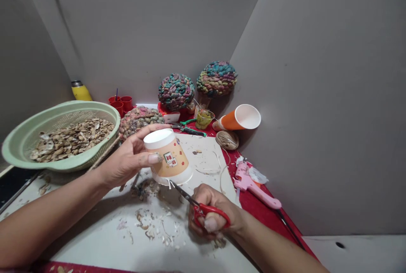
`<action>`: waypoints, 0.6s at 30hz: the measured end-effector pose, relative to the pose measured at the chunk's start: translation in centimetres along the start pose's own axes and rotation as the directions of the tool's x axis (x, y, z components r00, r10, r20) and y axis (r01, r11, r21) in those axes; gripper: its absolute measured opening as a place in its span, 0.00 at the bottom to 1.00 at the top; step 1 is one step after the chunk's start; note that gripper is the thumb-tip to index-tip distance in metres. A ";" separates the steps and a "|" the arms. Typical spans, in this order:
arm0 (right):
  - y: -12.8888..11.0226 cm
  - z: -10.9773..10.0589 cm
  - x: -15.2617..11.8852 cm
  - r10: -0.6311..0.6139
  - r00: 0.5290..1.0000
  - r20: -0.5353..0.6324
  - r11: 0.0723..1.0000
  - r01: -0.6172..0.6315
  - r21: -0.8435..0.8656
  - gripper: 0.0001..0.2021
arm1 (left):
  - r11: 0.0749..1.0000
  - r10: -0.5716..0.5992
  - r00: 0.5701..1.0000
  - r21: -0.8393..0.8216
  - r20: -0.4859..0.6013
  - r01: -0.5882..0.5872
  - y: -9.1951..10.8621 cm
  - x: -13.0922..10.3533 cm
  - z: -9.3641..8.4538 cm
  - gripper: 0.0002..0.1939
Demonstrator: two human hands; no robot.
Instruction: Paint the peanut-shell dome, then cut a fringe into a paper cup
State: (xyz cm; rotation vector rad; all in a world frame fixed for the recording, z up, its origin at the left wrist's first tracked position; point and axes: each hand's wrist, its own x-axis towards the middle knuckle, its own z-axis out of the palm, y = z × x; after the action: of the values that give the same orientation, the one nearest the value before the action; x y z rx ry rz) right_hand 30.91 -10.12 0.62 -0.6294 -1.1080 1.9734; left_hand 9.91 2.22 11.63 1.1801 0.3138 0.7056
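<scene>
My left hand [135,154] grips a paper cup [177,158] from its left side, thumb on the front and fingers behind. The cup is white with an orange printed band and small pictures, and its wider end points down. In my right hand [212,211] is a pair of scissors [207,213] with red handles, my fingers through the loops. The blade tips touch the cup's lower edge, where a thin white strip hangs loose. Below them, bits of shell and scraps [158,230] lie scattered on the white board [111,239].
A green basket [19,146] of shells stands left. Behind are two colourful shell-covered balls [176,91] [217,78], pliers [190,129], red cups [126,103] and a yellow bottle [81,92]. To the right are an orange cup [233,119], a twine ball [227,140] and a pink glue gun [253,186].
</scene>
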 end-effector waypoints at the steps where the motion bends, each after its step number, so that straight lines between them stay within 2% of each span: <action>1: 0.0 0.0 0.0 -0.001 1.000 0.003 1.000 0.001 0.001 0.29 | 1.000 -0.001 1.000 0.004 0.002 0.001 0.0 0.0 0.0 0.29; 12: 0.1 -0.1 -0.1 -0.025 0.999 0.029 1.000 0.026 -0.017 0.31 | 0.999 -0.007 0.998 -0.036 0.066 0.010 0.3 -0.3 0.1 0.28; 18: 1.2 -1.3 -0.6 0.004 0.996 0.086 0.991 0.008 -0.136 0.33 | 0.999 0.001 0.998 -0.051 0.055 0.002 0.2 -0.2 0.1 0.27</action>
State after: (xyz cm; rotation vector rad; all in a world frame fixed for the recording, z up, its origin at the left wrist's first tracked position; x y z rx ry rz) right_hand 31.76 -10.39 -0.99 -0.6189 -1.3044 1.9504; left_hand 9.69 2.07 11.83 1.1489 0.2484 0.6760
